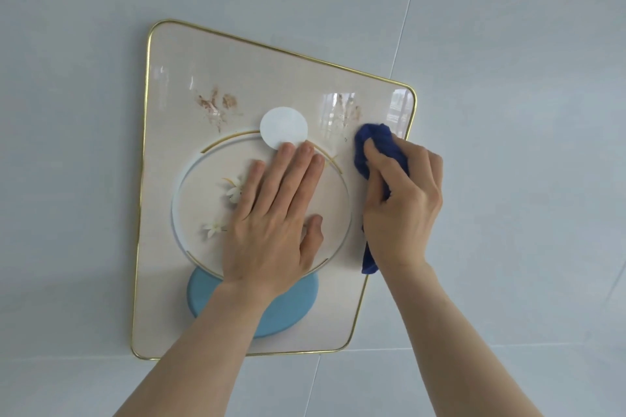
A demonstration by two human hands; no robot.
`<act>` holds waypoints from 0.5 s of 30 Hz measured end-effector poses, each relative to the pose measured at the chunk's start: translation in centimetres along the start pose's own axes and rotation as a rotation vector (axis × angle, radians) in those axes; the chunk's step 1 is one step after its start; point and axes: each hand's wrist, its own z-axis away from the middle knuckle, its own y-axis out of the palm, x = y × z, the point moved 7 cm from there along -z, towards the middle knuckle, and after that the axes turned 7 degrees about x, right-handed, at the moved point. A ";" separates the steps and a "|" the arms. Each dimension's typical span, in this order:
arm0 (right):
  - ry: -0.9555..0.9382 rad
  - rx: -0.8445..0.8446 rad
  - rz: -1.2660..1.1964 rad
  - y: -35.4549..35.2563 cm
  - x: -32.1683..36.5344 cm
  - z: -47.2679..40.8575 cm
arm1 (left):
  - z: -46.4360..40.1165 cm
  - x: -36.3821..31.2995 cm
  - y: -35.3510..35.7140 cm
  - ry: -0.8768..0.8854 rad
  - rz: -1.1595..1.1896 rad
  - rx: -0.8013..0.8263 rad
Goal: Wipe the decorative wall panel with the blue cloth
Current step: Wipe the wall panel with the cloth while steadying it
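A cream decorative wall panel [169, 281] with a thin gold rim hangs on the wall, printed with a large ring, a white disc, a pale blue disc and small white flowers. Brown smears [216, 105] mark its upper left, and more brown smears [349, 110] sit near the upper right. My left hand [274, 213] lies flat on the ring, fingers spread, holding nothing. My right hand [403, 206] is closed around a bunched dark blue cloth [376, 142], pressed against the panel's right side just below the right-hand smears. A tail of cloth hangs under that wrist.
Pale grey-white wall tiles [508, 112] surround the panel, with thin grout lines running up on the right and across below it. Glare from a window reflects on the panel's upper right.
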 end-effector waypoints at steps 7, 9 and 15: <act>-0.073 0.062 0.050 0.4 0.6 3.3 | 0.0 -0.1 0.1 -0.011 0.012 -0.022; -0.138 0.123 0.084 0.3 0.2 5.3 | 0.0 -0.1 0.0 -0.002 0.017 -0.030; -0.170 0.204 0.146 0.2 -0.1 7.8 | 0.0 0.0 -0.1 0.000 0.049 -0.034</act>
